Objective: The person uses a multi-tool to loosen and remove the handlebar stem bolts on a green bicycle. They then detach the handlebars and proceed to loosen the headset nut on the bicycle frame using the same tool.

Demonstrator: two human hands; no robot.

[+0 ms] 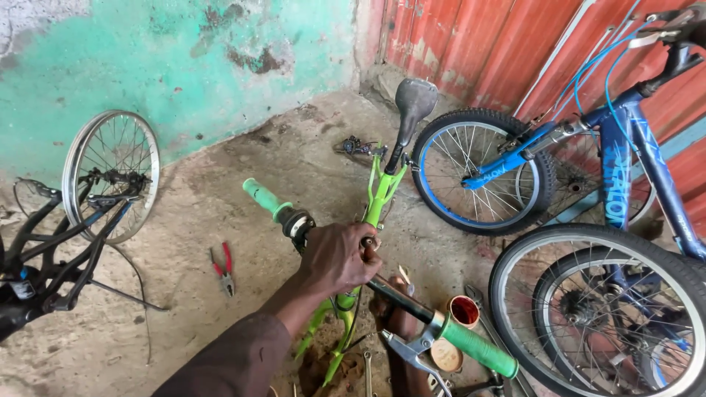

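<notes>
A: Handlebar [382,290] status?

B: My left hand [334,257] is clamped on its middle, by the stem of the green bike [379,195]. Bike lies on the dirt floor [213,213], saddle [413,103] away from me.

A: Right hand?

B: Hand [390,312] mostly hidden under the bar; can't tell whether its grip is apart or together.

A: Nearby?

B: Red pliers [223,268] on the floor to the left, apart. Small red-lined cup [464,310] just beside the bar. Blue bike [610,169] stands to the right.
</notes>
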